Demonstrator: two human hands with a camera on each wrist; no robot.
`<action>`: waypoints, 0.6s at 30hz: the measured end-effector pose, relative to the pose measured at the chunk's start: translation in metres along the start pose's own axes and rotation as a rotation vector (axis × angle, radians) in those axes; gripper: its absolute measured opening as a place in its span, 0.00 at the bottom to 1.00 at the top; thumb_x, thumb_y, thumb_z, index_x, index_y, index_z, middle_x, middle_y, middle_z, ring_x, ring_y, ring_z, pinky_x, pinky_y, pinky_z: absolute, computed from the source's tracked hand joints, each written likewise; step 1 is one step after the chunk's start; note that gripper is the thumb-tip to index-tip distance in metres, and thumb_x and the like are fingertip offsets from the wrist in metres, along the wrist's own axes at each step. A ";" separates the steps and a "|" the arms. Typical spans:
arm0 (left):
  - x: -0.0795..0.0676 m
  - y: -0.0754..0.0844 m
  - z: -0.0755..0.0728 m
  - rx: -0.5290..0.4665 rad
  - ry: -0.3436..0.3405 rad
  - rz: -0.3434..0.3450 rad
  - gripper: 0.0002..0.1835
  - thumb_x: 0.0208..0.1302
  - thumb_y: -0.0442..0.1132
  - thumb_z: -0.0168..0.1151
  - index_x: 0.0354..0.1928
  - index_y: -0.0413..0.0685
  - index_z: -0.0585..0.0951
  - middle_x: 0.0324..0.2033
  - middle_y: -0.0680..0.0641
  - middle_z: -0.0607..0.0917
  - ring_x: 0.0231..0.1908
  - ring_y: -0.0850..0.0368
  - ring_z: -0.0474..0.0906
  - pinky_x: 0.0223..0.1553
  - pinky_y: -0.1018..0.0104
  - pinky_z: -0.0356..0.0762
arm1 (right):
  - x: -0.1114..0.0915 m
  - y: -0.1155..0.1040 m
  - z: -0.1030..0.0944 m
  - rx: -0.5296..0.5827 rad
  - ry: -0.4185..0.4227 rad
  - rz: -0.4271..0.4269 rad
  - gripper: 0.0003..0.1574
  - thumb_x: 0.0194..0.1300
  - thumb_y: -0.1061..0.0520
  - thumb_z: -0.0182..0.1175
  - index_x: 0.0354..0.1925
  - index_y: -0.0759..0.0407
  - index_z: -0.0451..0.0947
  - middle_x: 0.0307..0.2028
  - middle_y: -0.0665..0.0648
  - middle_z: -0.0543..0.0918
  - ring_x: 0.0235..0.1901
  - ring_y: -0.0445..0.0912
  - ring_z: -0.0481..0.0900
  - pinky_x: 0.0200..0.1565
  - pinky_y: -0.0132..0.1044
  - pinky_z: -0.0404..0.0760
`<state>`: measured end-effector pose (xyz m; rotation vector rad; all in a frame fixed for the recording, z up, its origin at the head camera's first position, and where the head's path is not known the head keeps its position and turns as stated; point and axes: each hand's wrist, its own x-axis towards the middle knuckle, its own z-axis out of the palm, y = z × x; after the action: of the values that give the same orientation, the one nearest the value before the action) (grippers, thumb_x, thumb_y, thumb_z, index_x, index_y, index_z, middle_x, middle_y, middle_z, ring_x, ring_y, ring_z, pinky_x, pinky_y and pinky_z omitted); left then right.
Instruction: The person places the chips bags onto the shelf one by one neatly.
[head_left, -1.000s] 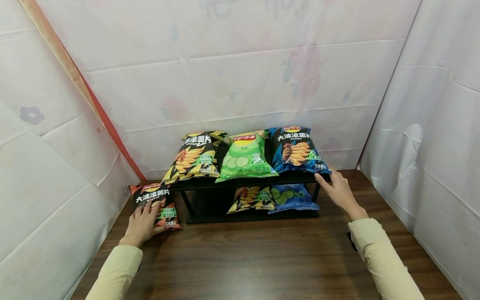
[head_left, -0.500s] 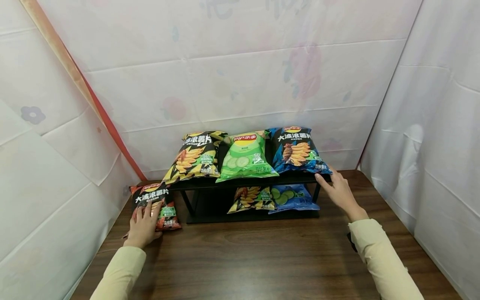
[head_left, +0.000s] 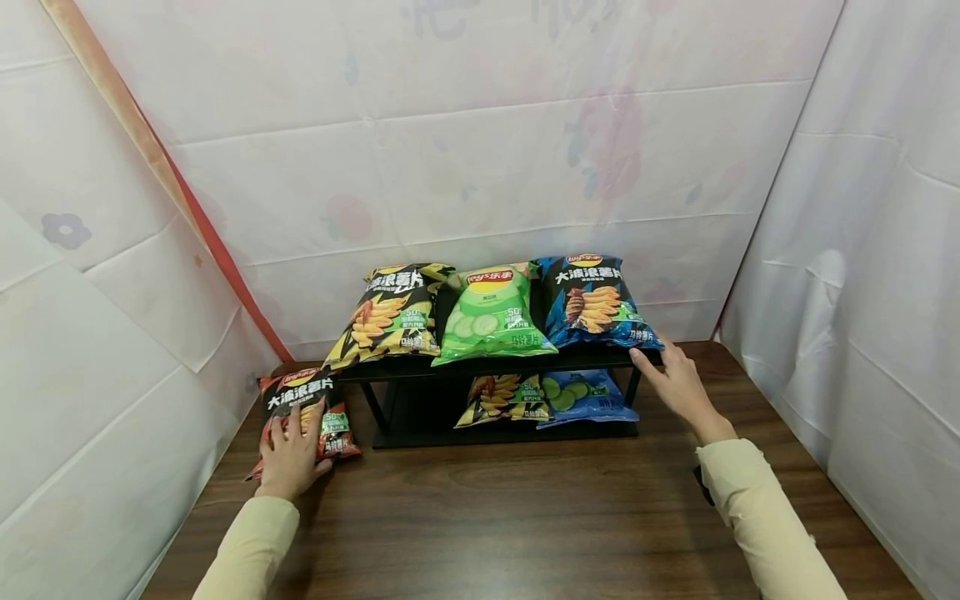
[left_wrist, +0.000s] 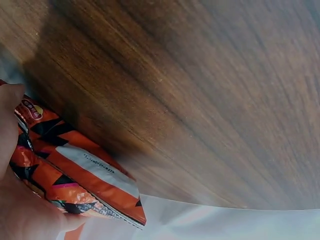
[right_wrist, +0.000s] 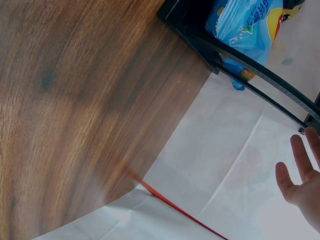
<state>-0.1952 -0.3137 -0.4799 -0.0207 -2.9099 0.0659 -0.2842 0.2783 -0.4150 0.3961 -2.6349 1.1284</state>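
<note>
My left hand [head_left: 291, 458] holds a red and black bag of potato chips [head_left: 341, 421] lying on the table left of the black two-tier shelf [head_left: 600, 358]. In the left wrist view, the thumb and fingers stand at two sides of the bag's orange lower end [left_wrist: 95, 167]. At the shelf's right end is my right hand [head_left: 681, 387], its thumb by the front corner of the upper board. The right wrist view shows several of its fingers [right_wrist: 302, 160] spread and fairly straight near the shelf. A dark blue bag [head_left: 592, 300] sits just above that hand.
On the upper board lie a yellow and black bag [head_left: 382, 317] and a green bag [head_left: 491, 317], with more bags partly hidden behind. Another yellow and black bag [head_left: 502, 400] and a light blue bag [head_left: 585, 396] lie on the lower tier. White cloth [head_left: 480, 167] hangs around the table [head_left: 495, 517].
My left hand has shifted a little right and toward me on the red and black bag. That bag has turned slightly, baring its lower left corner. The right hand stays put.
</note>
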 end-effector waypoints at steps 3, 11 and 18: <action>0.000 -0.002 0.002 0.009 0.016 -0.003 0.59 0.39 0.53 0.73 0.70 0.53 0.47 0.62 0.26 0.57 0.55 0.19 0.55 0.39 0.25 0.64 | 0.000 0.000 0.000 0.000 0.002 -0.006 0.39 0.67 0.41 0.46 0.71 0.50 0.49 0.66 0.66 0.59 0.61 0.66 0.58 0.49 0.65 0.68; -0.001 -0.003 0.001 -0.014 0.033 -0.001 0.55 0.43 0.54 0.71 0.70 0.51 0.49 0.61 0.27 0.58 0.54 0.19 0.57 0.36 0.27 0.67 | 0.000 0.001 0.000 0.002 0.008 -0.017 0.38 0.67 0.42 0.46 0.71 0.50 0.50 0.66 0.66 0.60 0.61 0.66 0.59 0.50 0.65 0.67; -0.004 -0.003 -0.002 -0.045 0.026 0.028 0.53 0.46 0.52 0.69 0.70 0.51 0.49 0.62 0.27 0.58 0.54 0.21 0.57 0.35 0.28 0.68 | 0.000 0.000 0.000 -0.002 0.005 -0.011 0.38 0.67 0.42 0.46 0.70 0.51 0.50 0.66 0.66 0.60 0.62 0.66 0.59 0.52 0.66 0.64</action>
<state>-0.1912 -0.3168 -0.4789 -0.0691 -2.8846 0.0047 -0.2846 0.2782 -0.4147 0.4060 -2.6264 1.1214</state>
